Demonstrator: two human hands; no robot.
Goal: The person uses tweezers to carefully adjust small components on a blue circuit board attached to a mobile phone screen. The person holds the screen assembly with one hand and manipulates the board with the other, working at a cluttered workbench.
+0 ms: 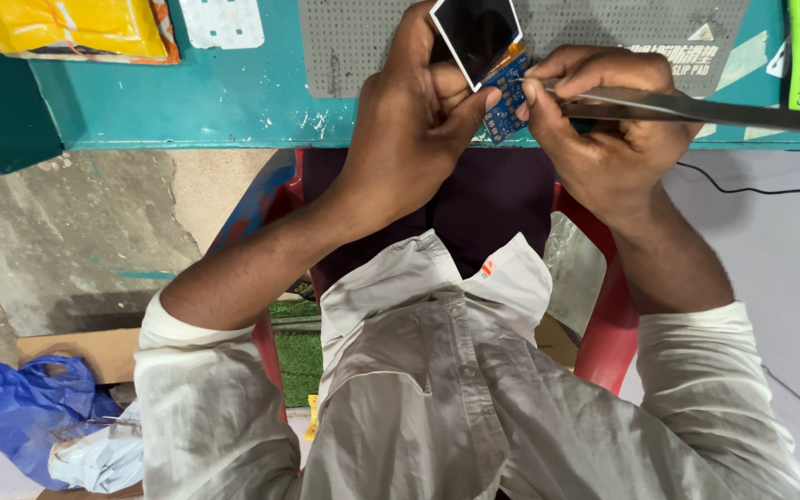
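My left hand (414, 116) grips a small blue circuit board (507, 97) with a dark screen (476, 32) flipped up from it on an orange ribbon. The board is held over the near edge of a teal table (233, 93). My right hand (604, 130) is closed around metal tweezers (696, 109), pinched between thumb and fingers. The tweezer tips touch the board's right edge; the long handle points right.
A grey perforated work mat (354, 46) lies on the table behind my hands. A yellow packet (76, 26) sits at the far left, a white keypad sheet (224, 20) beside it. A red plastic chair (608, 324) is under me. A blue bag (20, 407) lies on the floor, lower left.
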